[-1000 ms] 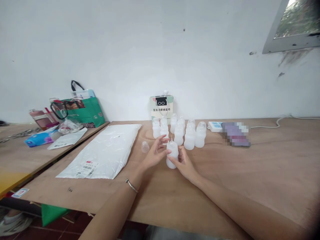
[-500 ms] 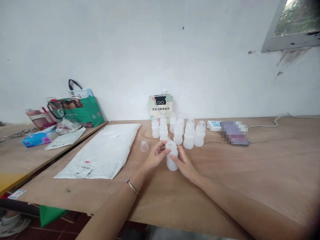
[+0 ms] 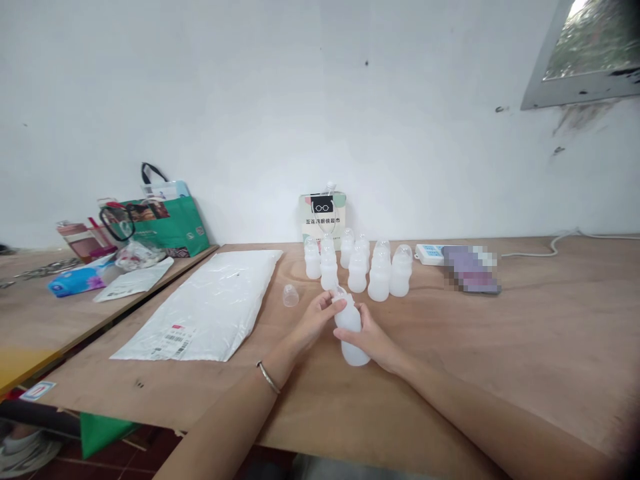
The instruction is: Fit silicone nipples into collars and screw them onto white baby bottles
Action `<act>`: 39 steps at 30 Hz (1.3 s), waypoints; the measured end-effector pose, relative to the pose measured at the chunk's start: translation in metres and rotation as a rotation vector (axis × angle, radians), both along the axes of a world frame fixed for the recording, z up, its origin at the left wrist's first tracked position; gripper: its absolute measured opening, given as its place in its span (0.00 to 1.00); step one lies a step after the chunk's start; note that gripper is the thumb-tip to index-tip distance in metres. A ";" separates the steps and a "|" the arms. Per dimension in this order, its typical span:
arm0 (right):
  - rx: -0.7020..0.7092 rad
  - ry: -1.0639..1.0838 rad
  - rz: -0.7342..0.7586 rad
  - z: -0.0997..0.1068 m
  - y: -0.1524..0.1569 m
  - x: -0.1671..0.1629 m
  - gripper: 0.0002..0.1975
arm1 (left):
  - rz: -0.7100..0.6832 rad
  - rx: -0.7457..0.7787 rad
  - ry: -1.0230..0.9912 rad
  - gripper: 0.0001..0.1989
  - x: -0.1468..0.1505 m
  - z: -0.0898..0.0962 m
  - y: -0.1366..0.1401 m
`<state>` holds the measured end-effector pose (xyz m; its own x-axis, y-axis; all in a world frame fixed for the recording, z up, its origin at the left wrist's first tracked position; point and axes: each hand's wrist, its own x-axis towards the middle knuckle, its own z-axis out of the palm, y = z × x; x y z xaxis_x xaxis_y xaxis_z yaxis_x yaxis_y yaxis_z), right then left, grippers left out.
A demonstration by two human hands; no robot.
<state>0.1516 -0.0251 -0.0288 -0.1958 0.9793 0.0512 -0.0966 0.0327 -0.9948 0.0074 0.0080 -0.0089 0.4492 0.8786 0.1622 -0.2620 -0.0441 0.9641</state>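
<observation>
A frosted white baby bottle (image 3: pixel 353 333) is tilted between my two hands, its top leaning left and away from me. My left hand (image 3: pixel 320 312) is closed round the collar just under the nipple (image 3: pixel 341 291). My right hand (image 3: pixel 373 340) wraps the bottle's body from the right, thumb across the near side. A clear dome cap (image 3: pixel 291 295) stands by itself on the table, left of my hands. Just beyond them several capped baby bottles (image 3: pixel 379 275) stand upright in a loose group.
A white plastic mailer (image 3: pixel 215 293) lies flat on the wooden table (image 3: pixel 500 373) to the left. Behind the bottles stands a paper bag (image 3: pixel 311 210). At the right are a power strip (image 3: pixel 428 254) and a blurred purple item (image 3: pixel 467 267). A green bag (image 3: pixel 185 227) sits far left.
The held bottle has gone from nearly upright to tilted, its base swinging toward me and to the right. My right hand has moved down onto its body; my left stays at the collar.
</observation>
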 end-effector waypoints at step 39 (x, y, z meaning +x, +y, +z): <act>-0.054 0.211 0.351 0.009 -0.018 0.001 0.22 | -0.133 -0.051 -0.142 0.24 -0.007 0.015 -0.010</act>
